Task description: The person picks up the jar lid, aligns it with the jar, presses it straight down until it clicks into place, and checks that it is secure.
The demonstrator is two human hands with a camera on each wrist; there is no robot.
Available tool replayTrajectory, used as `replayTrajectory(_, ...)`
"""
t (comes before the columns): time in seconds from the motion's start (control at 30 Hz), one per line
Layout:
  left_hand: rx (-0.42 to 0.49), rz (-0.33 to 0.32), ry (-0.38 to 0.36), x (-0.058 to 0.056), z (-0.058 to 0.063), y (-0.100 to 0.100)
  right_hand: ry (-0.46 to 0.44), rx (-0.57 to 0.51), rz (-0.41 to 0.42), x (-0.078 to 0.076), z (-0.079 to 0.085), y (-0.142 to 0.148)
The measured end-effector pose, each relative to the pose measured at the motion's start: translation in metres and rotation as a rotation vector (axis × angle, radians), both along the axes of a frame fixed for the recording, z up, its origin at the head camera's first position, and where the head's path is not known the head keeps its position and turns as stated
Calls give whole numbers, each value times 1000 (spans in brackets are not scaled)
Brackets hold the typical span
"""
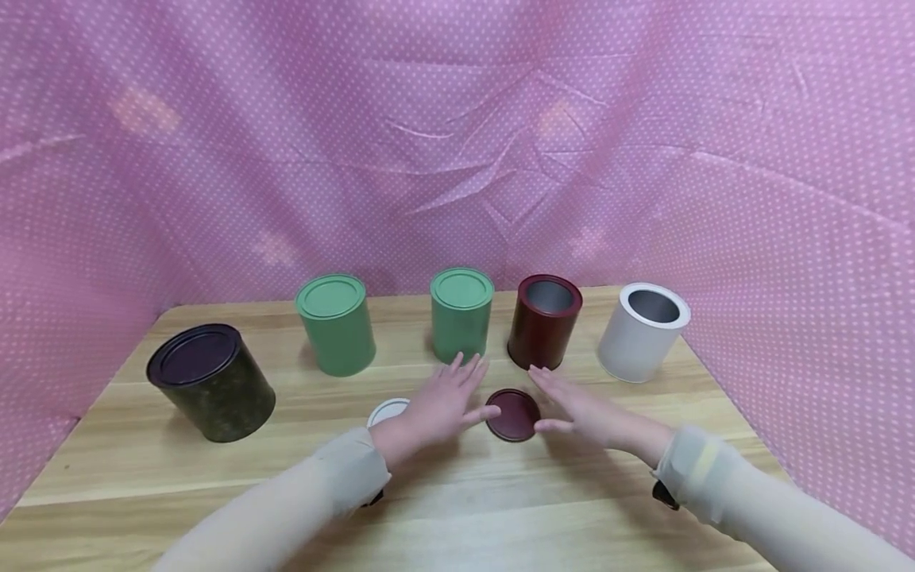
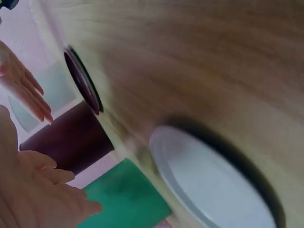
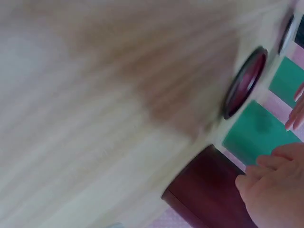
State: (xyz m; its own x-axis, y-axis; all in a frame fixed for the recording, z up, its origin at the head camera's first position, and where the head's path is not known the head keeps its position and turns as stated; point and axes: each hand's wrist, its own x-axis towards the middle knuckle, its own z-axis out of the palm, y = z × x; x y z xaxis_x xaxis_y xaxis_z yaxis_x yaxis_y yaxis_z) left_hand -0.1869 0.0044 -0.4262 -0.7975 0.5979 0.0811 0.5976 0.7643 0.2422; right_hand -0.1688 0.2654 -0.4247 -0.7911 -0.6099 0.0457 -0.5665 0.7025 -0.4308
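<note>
My left hand [image 1: 436, 403] hovers over the table, fingers spread and holding nothing, its thumb overlapping the left edge of a dark red lid [image 1: 513, 415] in the head view. On that lid's other side is my right hand [image 1: 582, 409], its fingers extended toward an uncovered dark red can [image 1: 545, 322]. A white lid [image 1: 387, 411] lies on the wood, partly hidden by my left wrist; more of this white lid [image 2: 209, 175] shows in the left wrist view. Just beyond the left fingertips stands a green can [image 1: 461, 318] with its lid on.
A white can [image 1: 638, 338] without a lid stands at the right. Another lidded green can [image 1: 337, 334] is left of centre, and a dark mottled can [image 1: 221, 389] with a lid stands at far left. Pink dotted cloth [image 1: 457, 143] surrounds the wooden table [image 1: 457, 532].
</note>
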Motion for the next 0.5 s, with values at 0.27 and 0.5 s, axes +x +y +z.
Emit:
replayTrajectory(0.27, -61, 20, -107, 4, -9, 7, 1, 1, -28, 5, -12, 0)
replayTrajectory(0.5, -120, 36, -180, 6, -14, 12, -78, 11, -29, 4, -18, 1)
